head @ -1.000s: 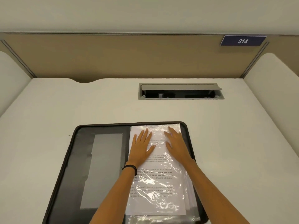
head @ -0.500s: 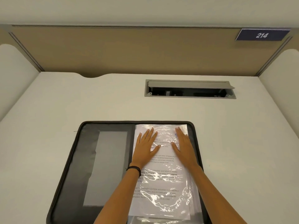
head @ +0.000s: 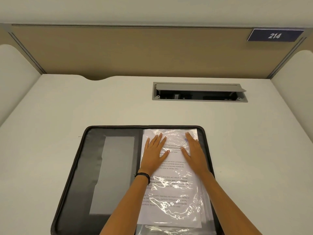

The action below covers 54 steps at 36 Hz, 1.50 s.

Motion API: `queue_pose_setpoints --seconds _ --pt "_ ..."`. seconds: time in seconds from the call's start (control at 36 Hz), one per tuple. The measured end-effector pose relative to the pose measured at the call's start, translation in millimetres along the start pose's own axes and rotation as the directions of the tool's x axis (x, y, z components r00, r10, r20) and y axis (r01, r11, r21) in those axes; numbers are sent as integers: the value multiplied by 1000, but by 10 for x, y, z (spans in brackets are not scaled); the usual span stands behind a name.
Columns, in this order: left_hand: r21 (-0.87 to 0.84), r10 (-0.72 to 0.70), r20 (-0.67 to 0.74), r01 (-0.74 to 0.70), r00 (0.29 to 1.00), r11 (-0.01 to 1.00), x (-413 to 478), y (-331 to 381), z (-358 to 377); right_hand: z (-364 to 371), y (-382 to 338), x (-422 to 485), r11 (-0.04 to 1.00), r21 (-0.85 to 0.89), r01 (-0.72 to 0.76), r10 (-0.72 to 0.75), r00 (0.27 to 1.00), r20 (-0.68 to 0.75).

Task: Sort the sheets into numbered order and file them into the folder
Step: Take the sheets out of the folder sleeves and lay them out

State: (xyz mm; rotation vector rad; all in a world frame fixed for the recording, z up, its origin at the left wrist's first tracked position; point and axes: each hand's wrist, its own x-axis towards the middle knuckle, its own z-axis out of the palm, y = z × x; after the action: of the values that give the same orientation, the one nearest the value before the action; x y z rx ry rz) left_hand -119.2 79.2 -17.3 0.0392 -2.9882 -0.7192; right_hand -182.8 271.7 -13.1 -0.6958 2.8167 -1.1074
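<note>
Hands (head: 155, 150) (head: 193, 150) flat on sleeved sheets (head: 171, 197), folder (head: 81, 167) open

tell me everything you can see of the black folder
The folder is a black case with a raised dark border and rounded corners. It lies open and flat on the white desk, and the frame cuts off its near end. Its left half carries a grey pocket panel. Its right half holds a stack of printed sheets in glossy clear sleeves. The left hand and right hand press flat on the top sleeve, not on the cover.
</note>
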Motion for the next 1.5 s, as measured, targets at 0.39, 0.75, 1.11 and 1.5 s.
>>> queue_pose_setpoints --seconds 0.39,0.75,1.11,1.5 --pt "-4 -9 -41 9 999 1000 -13 10 21 -22 -22 -36 998 50 -48 49 998 -34" --pt "80 1 -181 14 984 997 -27 29 67 -21 -48 -71 1000 -19 -21 21 999 -33" --pt "233 66 -322 12 945 972 -23 29 105 -48 -227 181 970 -241 39 -30 999 42" --pt "215 67 -344 9 937 977 -30 49 81 180 -380 115 985 -165 43 -44 999 -5"
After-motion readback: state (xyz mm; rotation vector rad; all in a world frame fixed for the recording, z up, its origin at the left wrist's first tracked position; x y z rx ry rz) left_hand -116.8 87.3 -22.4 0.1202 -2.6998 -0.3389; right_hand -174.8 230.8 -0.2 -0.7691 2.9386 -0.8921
